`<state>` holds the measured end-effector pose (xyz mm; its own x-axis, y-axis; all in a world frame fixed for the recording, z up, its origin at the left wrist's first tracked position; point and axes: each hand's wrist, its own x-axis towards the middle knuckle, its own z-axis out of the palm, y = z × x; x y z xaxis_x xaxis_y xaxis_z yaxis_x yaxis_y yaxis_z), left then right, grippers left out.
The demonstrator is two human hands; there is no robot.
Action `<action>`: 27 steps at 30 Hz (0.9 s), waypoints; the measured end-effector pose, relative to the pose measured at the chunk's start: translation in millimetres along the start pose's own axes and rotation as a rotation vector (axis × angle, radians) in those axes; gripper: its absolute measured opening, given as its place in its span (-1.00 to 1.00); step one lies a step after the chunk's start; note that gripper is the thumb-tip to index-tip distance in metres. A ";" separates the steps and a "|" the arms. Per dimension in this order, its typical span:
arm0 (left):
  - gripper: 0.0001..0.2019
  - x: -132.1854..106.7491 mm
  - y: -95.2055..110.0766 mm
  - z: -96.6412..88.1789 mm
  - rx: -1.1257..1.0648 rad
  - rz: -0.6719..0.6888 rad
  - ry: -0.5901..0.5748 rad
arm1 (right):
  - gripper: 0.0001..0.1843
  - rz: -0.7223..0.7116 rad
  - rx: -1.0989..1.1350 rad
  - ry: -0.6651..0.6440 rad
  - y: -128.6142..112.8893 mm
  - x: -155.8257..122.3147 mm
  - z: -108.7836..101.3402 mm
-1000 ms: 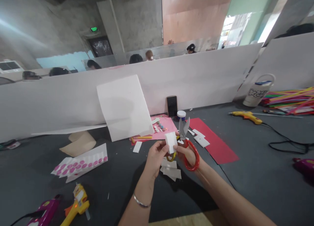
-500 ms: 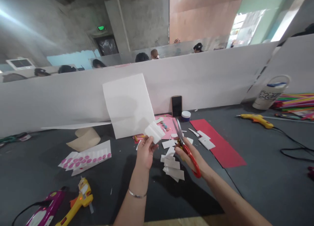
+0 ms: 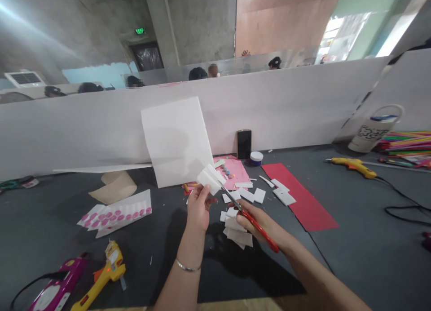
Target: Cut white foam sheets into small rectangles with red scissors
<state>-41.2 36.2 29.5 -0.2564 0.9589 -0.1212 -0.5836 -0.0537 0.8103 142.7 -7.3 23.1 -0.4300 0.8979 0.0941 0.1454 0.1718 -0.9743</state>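
Dark grey tabletop [image 3: 353, 257] carries a yellow glue gun [image 3: 101, 277] at its near left, and further in a pile of white offcuts [image 3: 237, 233] lies beneath the two hands. Right hand [image 3: 267, 222] is closed around the red handles of the scissors [image 3: 256, 225], whose blades point up-left to the lower edge of the white foam piece [image 3: 210, 178]; that piece sits just above the left hand [image 3: 197, 207], pinched between thumb and fingertips, clear of the table. Beyond, a white sheet [image 3: 175, 140] leans on the white partition [image 3: 286, 104], with a phone [image 3: 244, 144] propped near it on the right.
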 end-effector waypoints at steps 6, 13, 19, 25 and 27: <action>-0.90 -2.3 2.3 6.4 -0.143 -0.288 0.123 | -0.47 0.126 0.054 -0.023 -6.5 -1.0 1.4; -0.91 -6.8 1.6 9.1 -0.021 -0.187 0.131 | -0.57 0.194 0.283 0.167 12.0 5.7 3.3; -0.79 -33.9 -2.4 23.5 0.537 0.174 -0.216 | -0.51 0.062 0.748 0.268 24.0 15.0 1.2; -0.89 -61.7 1.5 36.4 0.982 0.418 -0.268 | -0.63 -0.047 0.855 0.089 5.8 17.4 8.5; -0.87 -66.4 3.3 38.3 1.000 0.436 -0.262 | -0.64 -0.036 0.878 0.099 4.6 16.3 10.1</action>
<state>3.4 -17.0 62.2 -0.0492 0.9481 0.3141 0.4280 -0.2641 0.8643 127.3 4.0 18.1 -0.3360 0.9359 0.1057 -0.6213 -0.1359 -0.7717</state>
